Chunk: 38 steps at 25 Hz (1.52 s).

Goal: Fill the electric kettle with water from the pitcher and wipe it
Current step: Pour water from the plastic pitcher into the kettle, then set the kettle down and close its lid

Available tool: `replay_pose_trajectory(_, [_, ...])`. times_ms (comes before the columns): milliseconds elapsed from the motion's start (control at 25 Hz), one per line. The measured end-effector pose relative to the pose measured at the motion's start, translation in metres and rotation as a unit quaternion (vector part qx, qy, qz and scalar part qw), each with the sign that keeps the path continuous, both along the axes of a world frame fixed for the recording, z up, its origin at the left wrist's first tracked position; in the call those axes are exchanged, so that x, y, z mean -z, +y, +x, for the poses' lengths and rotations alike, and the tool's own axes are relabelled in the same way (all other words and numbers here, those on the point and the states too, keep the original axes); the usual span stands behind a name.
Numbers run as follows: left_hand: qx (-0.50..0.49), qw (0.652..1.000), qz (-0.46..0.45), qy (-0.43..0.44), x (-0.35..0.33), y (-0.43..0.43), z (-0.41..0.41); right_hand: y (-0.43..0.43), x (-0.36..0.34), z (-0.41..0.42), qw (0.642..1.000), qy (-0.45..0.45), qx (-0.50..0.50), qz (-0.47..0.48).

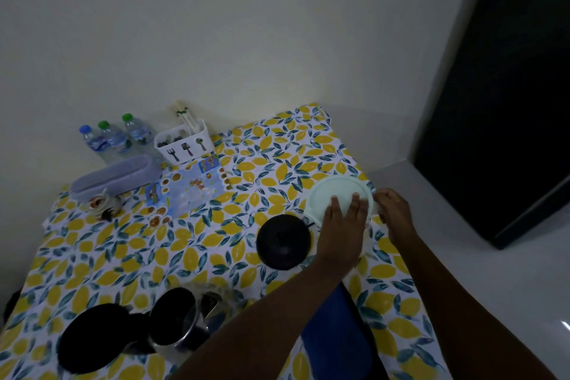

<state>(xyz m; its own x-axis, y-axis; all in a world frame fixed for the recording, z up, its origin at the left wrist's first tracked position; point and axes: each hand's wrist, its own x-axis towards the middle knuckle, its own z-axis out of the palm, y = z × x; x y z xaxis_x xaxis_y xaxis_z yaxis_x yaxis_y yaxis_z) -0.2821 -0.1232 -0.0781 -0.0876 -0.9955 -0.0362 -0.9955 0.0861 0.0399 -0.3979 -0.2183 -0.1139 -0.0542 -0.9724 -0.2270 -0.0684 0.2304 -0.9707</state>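
The pitcher stands at the table's right edge, and only its round pale-green lid (334, 194) shows from above. My left hand (342, 225) lies palm-down on that lid, fingers spread across its near half. My right hand (393, 214) is curled against the pitcher's right side, where a handle would be; the handle itself is hidden. The steel electric kettle (177, 325) stands open near the front, its black lid (92, 336) flipped back to the left. A black round base (283, 241) sits just left of the pitcher. A folded blue cloth (339, 336) lies under my left forearm.
The table has a lemon-print cloth (154, 256). At the back stand three water bottles (115, 137), a white cutlery holder (185, 145), a long lilac container (114, 176) and a printed sheet (188, 185). A dark cabinet (509, 86) stands to the right.
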Motion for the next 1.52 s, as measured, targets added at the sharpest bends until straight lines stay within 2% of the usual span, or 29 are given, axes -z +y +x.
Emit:
replay_pose_trajectory(120, [0.020,1.000,0.013,0.000,-0.003,-0.017,0.004,-0.015,0.009,-0.006,1.000,-0.019,-0.019,-0.006])
replay_pose_trajectory(240, [0.070,0.997,0.032,0.007,0.006,-0.027,-0.001,-0.035,0.013,-0.018,0.999,0.010,-0.051,0.003])
replay_pose_trajectory(360, [0.041,0.999,0.005,-0.027,0.015,-0.022,-0.012,-0.044,0.017,-0.022,0.996,0.036,-0.084,0.001])
replay_pose_trajectory(560, [0.045,0.999,-0.003,-0.014,0.018,-0.026,-0.012,-0.032,0.016,-0.021,0.996,0.068,-0.042,-0.048])
replay_pose_trajectory(680, [0.080,0.996,0.005,0.043,0.009,-0.019,-0.007,-0.005,0.015,-0.018,0.995,0.075,0.017,-0.060])
replay_pose_trajectory(760, [0.102,0.988,-0.035,0.107,0.003,-0.006,0.002,0.024,0.019,-0.020,0.992,0.078,0.052,-0.079])
replay_pose_trajectory(880, [0.072,0.973,-0.115,0.185,0.006,0.030,0.022,0.076,0.025,-0.021,0.980,0.136,0.059,-0.133])
replay_pose_trajectory(1000, [0.016,0.961,-0.139,0.238,0.014,0.080,0.042,0.129,0.029,-0.013,0.971,0.182,0.010,-0.155])
replay_pose_trajectory(1160, [-0.049,0.953,-0.079,0.290,0.017,0.147,0.072,0.192,0.027,0.014,0.963,0.201,-0.106,-0.143])
replay_pose_trajectory(1320, [-0.086,0.952,-0.109,0.273,0.008,0.208,0.116,0.243,0.022,0.065,0.932,0.211,-0.247,-0.158])
replay_pose_trajectory(1520, [-0.162,0.941,-0.160,0.251,-0.010,0.276,0.180,0.293,0.023,0.128,0.888,0.229,-0.347,-0.195])
